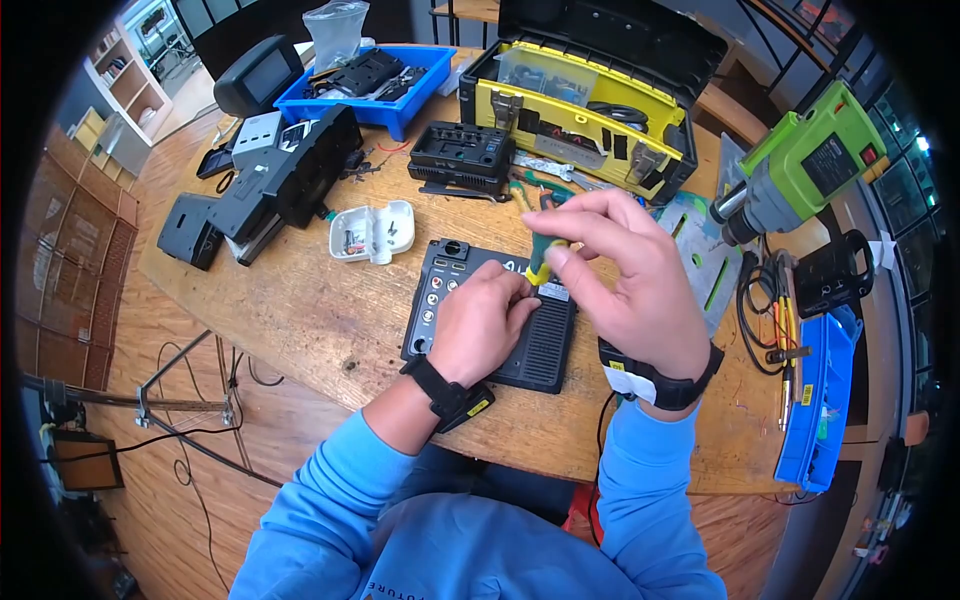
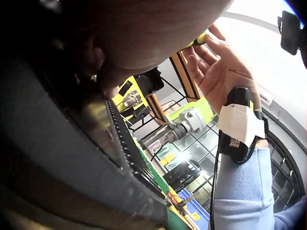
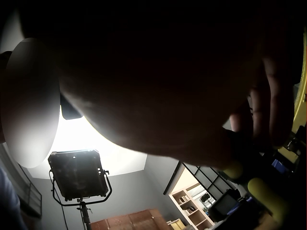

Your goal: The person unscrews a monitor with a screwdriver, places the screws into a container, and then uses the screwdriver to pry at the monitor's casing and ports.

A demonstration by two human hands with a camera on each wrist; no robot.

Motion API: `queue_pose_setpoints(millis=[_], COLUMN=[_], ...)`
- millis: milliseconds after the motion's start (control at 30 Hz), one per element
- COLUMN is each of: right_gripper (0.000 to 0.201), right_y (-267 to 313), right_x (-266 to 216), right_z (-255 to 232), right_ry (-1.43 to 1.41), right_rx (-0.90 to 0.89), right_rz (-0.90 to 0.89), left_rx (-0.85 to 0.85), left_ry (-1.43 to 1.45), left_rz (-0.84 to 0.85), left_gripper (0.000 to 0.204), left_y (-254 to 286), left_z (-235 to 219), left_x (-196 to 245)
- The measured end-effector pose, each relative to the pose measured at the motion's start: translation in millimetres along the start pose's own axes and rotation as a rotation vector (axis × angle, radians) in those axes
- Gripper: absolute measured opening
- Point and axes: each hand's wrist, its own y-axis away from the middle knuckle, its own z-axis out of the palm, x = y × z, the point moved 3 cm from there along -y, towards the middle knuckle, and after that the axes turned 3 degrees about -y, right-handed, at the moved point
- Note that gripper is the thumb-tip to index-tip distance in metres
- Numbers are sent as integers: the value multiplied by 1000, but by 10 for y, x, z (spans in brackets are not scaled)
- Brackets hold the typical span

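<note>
A black flat device (image 1: 545, 335) with a row of round sockets and a ribbed vent lies on the table. Over its far half my right hand (image 1: 635, 275) pinches the green and yellow handle of a screwdriver (image 1: 540, 258) between thumb and fingers, the tool pointing down. My left hand (image 1: 475, 320) rests low over the device, its curled fingers and thumb gathered round the screwdriver's lower end. Those fingers hide the tip. In the left wrist view the handle's yellow end (image 2: 199, 40) shows at the right hand's fingertips.
A white divided box (image 1: 372, 232) of small parts stands left of the device. Behind are a black housing (image 1: 460, 155), pliers (image 1: 522, 198), a blue bin (image 1: 400, 100) and an open yellow toolbox (image 1: 585, 125). A green drill (image 1: 800, 165) stands at right, near a blue tray (image 1: 820, 400).
</note>
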Motion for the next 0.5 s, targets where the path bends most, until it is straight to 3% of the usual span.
queue_pose_setpoints(millis=[367, 433, 500], right_gripper=[27, 30, 30], right_y=[-1, -10, -15], right_x=[-69, -33, -12], right_z=[7, 3, -1], right_ry=[-18, 56, 59], right_rx=[-9, -5, -6], right_rz=[-8, -124, -116], left_rx=[23, 21, 20], left_ry=[-140, -120, -101], left_rz=[6, 18, 28], left_gripper=[14, 14, 13], left_y=[36, 36, 49], left_z=[19, 15, -6], left_x=[52, 55, 34])
